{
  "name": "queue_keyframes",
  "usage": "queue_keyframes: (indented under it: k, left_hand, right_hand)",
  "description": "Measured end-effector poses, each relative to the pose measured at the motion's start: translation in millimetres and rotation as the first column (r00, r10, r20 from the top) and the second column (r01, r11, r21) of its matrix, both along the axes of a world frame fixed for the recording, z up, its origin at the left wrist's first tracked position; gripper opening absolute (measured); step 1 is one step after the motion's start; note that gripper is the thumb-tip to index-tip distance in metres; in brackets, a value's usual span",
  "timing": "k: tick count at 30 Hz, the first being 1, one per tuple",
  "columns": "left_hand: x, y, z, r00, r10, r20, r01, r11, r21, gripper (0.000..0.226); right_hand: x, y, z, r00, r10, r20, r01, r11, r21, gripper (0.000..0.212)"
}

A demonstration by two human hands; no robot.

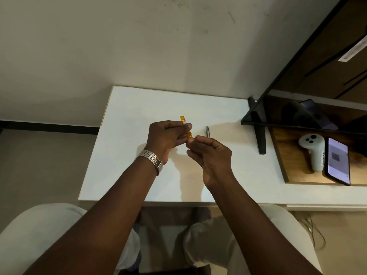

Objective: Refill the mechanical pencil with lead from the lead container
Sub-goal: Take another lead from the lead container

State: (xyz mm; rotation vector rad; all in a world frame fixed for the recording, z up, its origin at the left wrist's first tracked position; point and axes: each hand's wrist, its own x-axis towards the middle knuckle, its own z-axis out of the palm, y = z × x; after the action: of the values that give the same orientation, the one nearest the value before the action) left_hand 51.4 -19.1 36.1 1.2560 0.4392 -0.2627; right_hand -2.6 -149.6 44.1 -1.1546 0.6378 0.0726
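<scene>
Head view shows both hands raised just above the white table (pixel 127 155). The left hand (pixel 165 138) has its fingers curled around an orange lead container (pixel 183 120), whose far end sticks out past the knuckles while its near end shows just below the thumb. The right hand (pixel 210 153) is pinched, thumb and forefinger meeting right at that near end; whether they hold a lead, a cap or nothing is too small to tell. The grey pencil (pixel 207 131) lies on the table just beyond the right hand, a little to the right of the container, touched by neither hand. On the right stand a dark screen (pixel 297 108), a white controller (pixel 313 153) and a phone (pixel 338 160), well apart from the work.

The step in hand looks like opening the container or drawing a lead out of it. Next, I judge, comes a light, straight pull, since a thin lead snaps easily, and then picking up the pencil to feed it in.
</scene>
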Motion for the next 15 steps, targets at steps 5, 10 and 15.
queue_keyframes:
  k: [5, 10, 15]
  left_hand:
    - [1.2, 1.0, 1.0, 1.000, -0.020, 0.014, 0.019, 0.999, 0.032, 0.027]
    - [1.6, 1.1, 3.6, 0.999, -0.024, 0.022, 0.024, 0.999, 0.023, 0.027]
    - [1.3, -0.2, 5.2, 0.999, -0.032, 0.027, 0.031, 0.999, 0.028, 0.026]
  right_hand:
    - [0.4, 0.6, -0.5, 1.000, -0.020, -0.010, 0.020, 0.999, 0.051, 0.017]
    - [0.4, -0.5, -0.3, 1.000, -0.023, 0.012, 0.022, 0.997, 0.067, 0.017]
    - [-0.7, -0.1, 0.1, 0.999, -0.038, 0.009, 0.037, 0.999, 0.023, 0.015]
